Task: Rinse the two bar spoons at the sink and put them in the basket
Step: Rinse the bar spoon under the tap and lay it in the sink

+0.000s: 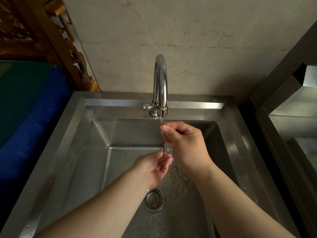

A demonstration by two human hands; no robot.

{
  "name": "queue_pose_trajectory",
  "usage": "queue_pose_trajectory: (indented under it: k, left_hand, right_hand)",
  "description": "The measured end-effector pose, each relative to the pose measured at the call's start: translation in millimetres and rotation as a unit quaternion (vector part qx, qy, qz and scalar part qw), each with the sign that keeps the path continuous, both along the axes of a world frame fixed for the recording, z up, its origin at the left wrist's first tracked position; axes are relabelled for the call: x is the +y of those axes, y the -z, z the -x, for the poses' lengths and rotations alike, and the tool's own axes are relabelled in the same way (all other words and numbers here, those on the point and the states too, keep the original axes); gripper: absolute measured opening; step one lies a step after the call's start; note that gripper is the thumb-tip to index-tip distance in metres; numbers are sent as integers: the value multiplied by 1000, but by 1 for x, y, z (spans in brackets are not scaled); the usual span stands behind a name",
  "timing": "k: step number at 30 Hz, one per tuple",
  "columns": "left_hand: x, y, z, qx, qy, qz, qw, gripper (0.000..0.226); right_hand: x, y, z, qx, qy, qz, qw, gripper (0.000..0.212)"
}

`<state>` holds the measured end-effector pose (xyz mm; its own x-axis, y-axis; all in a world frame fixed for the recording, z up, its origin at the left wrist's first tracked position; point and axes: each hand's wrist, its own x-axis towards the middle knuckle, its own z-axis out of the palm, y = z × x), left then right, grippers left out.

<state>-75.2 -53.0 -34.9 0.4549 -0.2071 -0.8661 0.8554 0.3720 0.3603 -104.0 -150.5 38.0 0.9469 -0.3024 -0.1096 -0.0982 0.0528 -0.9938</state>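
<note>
Both of my hands are over the steel sink [82, 127], under the chrome tap [160, 86], which runs a thin stream of water. My right hand [185, 143] is closed around the upper part of a thin metal bar spoon [164, 151], which stands nearly upright in the stream. My left hand [152, 169] pinches the spoon's lower part between thumb and fingers. Most of the spoon is hidden by fingers and water. I cannot tell whether one or two spoons are held. No basket is in view.
A round strainer drain [154, 198] sits in the wet basin below my hands. A blue surface [29, 107] and carved wooden furniture [51, 40] lie to the left. Steel shelving [291, 109] stands to the right, and a beige tiled wall [188, 40] rises behind the tap.
</note>
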Motion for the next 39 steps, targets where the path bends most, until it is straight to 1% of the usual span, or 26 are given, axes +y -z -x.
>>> queue_pose_trajectory:
  k: [3,5,8,9,11,14,16,18,19,20,23,25,26,30,34,35,37,39]
  left_hand:
    - [2,3,-6,-5,-42,19,999,9]
    - [4,3,-12,-12,-60,33,998,9]
    - [3,2,-16,-33,-85,44,995,2]
    - [1,1,-16,-47,-92,44,994,4]
    - [-1,1,-14,-92,-79,25,992,10]
    - [-3,-1,-6,-181,-15,-44,982,13]
    - [-2,-1,0,-255,45,-105,960,15]
    - [1,-1,9,-333,113,-163,922,18]
    - [2,-1,14,-365,144,-192,899,19]
    - [4,-2,19,-391,172,-220,877,20]
    - [11,-4,30,-451,237,-277,815,18]
    - [14,-5,35,-477,276,-319,771,15]
    - [16,-7,37,-487,286,-329,757,15]
    - [22,-15,43,-507,303,-314,743,17]
    - [34,-20,44,-514,322,-313,731,13]
    - [40,-20,44,-518,329,-316,724,10]
    - [57,-20,43,-539,338,-335,695,7]
    - [81,-16,36,-561,320,-367,670,11]
  right_hand:
    - [-7,3,11,-1,-7,-8,1000,8]
    - [-13,4,22,-5,7,-1,1000,8]
    - [-23,8,45,10,39,36,999,8]
    - [-26,10,54,21,51,54,997,8]
    - [-32,18,75,52,77,89,992,9]
    - [-38,36,104,129,100,129,978,17]
    - [-37,50,119,189,85,165,964,18]
    - [-32,61,126,244,39,214,945,13]
    - [-28,64,127,255,20,237,937,10]
    - [-23,64,126,251,9,253,934,8]
    - [-9,61,116,192,-4,297,936,10]
    - [-3,56,107,176,-4,313,933,7]
    - [-1,55,103,173,-6,314,933,6]
    - [9,54,96,157,-16,313,936,16]
    - [20,59,95,158,-26,305,939,15]
    - [22,61,95,159,-26,307,938,14]
    - [25,70,94,163,-24,307,937,10]
    - [27,84,93,183,-26,309,933,10]
